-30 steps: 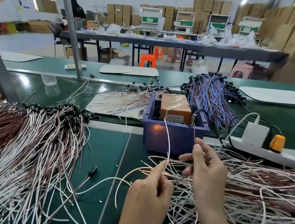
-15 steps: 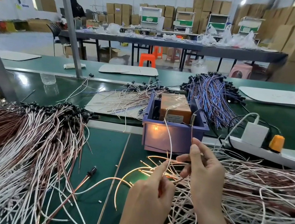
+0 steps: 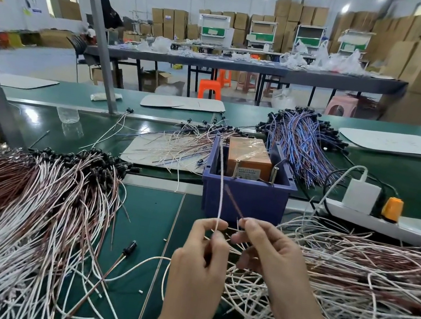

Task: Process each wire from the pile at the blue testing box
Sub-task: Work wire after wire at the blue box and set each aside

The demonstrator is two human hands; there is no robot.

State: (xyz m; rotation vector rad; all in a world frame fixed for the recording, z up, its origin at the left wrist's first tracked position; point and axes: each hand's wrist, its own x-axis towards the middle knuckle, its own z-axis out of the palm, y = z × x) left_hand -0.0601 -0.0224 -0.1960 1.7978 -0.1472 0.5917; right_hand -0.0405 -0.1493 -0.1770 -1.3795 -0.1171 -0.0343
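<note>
Lower centre | white wire (image 3: 220, 183) pinched in left grip (image 3: 198, 272) | brown wire (image 3: 234, 203) pinched in right grip (image 3: 269, 251) | blue box (image 3: 249, 202) just above, on desk (image 3: 145, 218)

Your left hand (image 3: 198, 267) up at centre, thumb and forefinger pinching white wire (image 3: 220, 186), other fingers curled. Your right hand (image 3: 269, 251) just beside it, pinching brown wire (image 3: 232, 202). Both forearms angle in from below.

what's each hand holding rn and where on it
The left hand pinches the white wire partway along, below the stretch rising over the blue testing box. The right hand pinches the brown wire just below its short free end.
</note>
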